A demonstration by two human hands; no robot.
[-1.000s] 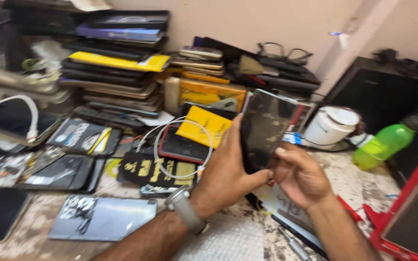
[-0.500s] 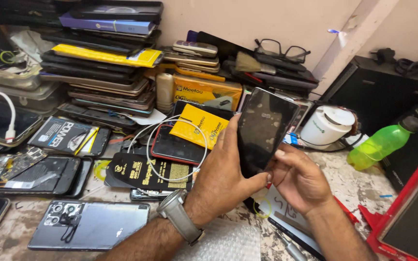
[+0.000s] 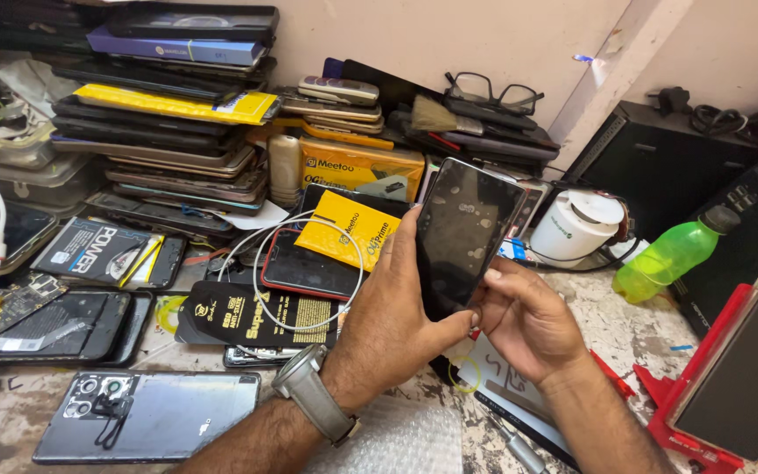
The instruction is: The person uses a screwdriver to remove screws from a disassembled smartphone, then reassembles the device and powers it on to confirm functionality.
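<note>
A black smartphone with a dark, smudged screen is held upright above the cluttered bench. My left hand grips its left edge and lower part, thumb across the bottom; a metal wristwatch is on that wrist. My right hand touches the phone's lower right corner with its fingertips. Under the hands lie a white paper sheet and a small yellow ring.
Stacks of phones and packets fill the back left. A white cable, yellow packet, opened phones, grey phone back, white round device, green bottle, glasses, red stand.
The view has shifted slightly down and left, showing more of the bench. Both hands keep hold of the phone in nearly the same pose.
</note>
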